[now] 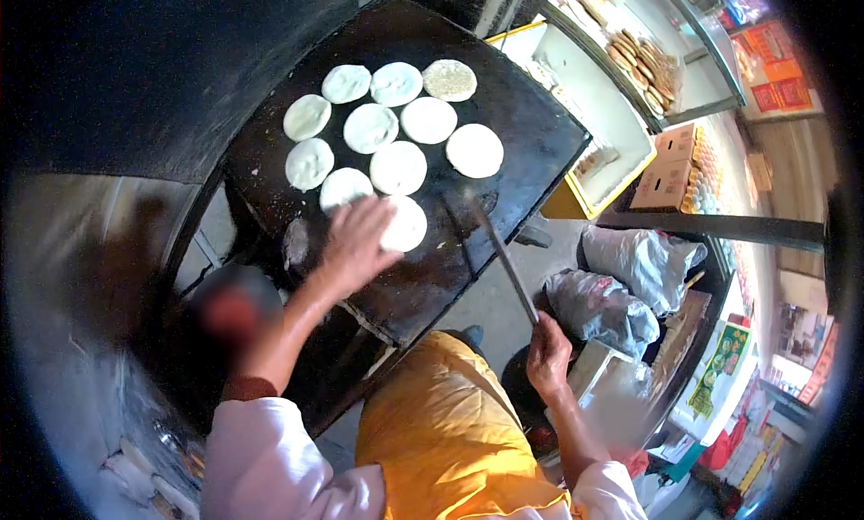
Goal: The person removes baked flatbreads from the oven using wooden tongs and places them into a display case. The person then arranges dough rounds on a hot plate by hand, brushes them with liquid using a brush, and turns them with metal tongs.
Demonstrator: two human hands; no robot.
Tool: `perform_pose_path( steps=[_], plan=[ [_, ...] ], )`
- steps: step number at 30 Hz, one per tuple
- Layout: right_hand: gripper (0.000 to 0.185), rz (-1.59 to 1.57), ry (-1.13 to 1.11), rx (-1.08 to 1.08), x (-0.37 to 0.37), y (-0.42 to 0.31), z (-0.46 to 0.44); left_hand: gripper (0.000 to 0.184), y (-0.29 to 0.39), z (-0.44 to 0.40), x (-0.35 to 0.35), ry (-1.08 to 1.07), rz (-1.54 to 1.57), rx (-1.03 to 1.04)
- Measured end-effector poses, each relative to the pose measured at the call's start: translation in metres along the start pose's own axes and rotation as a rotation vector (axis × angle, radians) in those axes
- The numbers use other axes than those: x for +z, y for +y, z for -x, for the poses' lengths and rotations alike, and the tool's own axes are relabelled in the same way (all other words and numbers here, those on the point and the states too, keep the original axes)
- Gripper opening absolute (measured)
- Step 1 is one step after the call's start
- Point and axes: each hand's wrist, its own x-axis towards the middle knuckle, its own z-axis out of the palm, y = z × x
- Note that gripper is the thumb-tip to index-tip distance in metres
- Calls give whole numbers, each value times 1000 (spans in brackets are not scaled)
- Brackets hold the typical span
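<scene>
Several round, pale flatbreads (399,168) lie spread over a dark flat griddle (531,115); one at the far edge (449,80) is browned on top. My left hand (358,246) is over the near flatbreads, its fingers stretched out and partly covering two of them. Whether it touches them I cannot tell, as the fingers are slightly blurred. My right hand (548,354), beyond the griddle's near right edge, is closed round the end of a long, thin metal spatula (508,264). The spatula's far end reaches over the griddle, to the right of the nearest flatbread, and is blurred.
A yellow-rimmed white bin (589,93) stands against the griddle's right side. Behind it, a display case holds browned breads (641,68). Egg trays (705,174) sit beside cardboard boxes (663,167). Grey plastic bags (603,309) lie low on the right. A dark wall (162,79) rises at left.
</scene>
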Motion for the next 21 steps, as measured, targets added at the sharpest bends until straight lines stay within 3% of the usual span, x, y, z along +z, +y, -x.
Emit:
perform_pose_path(
  steps=[4,7,9,11,12,16,19,21],
  plan=[
    [31,0,-48,-74,-1,9,29,89,30,4,22,6,-68,37],
    [30,-32,-42,31,3,14,32,80,40,-13,18,38,-11,22],
    [29,-44,7,59,5,10,23,77,42,-20,17,172,2,17],
    [30,37,162,-56,5,8,3,79,45,-25,15,225,-20,-77],
    [27,54,115,-24,8,13,-8,80,40,-29,23,100,9,-110],
    [25,32,32,-36,4,23,-36,73,53,-23,19,196,-90,-81],
    [28,9,184,-216,-11,48,4,65,92,3,21,408,-37,-69],
    [27,-119,111,-89,-31,63,49,56,139,36,27,372,173,-66]
  ],
)
